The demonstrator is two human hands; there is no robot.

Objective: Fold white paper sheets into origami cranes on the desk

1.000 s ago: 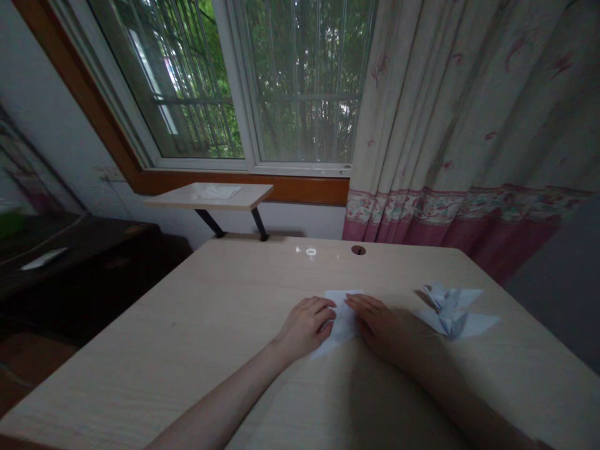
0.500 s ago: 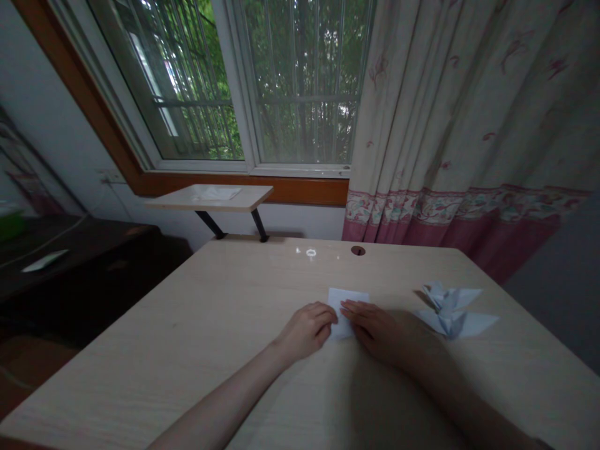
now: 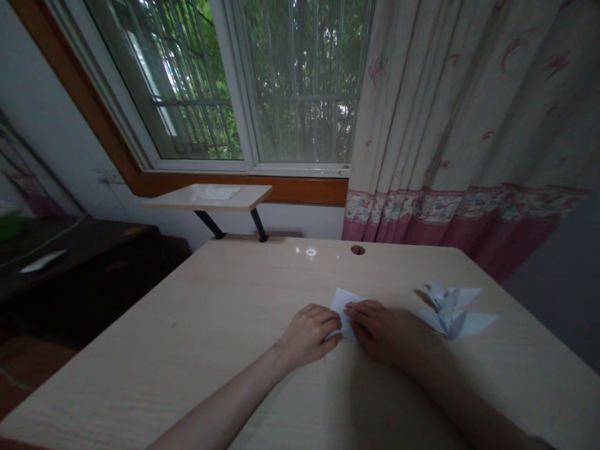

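A small folded sheet of white paper (image 3: pixel 344 309) lies on the pale wood-grain desk (image 3: pixel 187 337), its lower part hidden under my fingers. My left hand (image 3: pixel 309 336) holds its lower left edge with curled fingers. From the other side, my right hand (image 3: pixel 375 326) presses its fingers on the sheet. Just beyond my right hand lies a white origami crane (image 3: pixel 452 310) with spread wings, touched by neither hand.
A round cable hole (image 3: pixel 357 250) sits near the desk's far edge. Beyond it stands a small shelf board (image 3: pixel 209 197) holding a white sheet. A dark cabinet (image 3: pixel 79 250) stands to the left, and a patterned curtain (image 3: pixel 450 125) hangs to the right.
The paper has shrunk to a smaller folded shape and no longer reaches down to the lower left. My hands have moved closer together over it. The crane has not moved.
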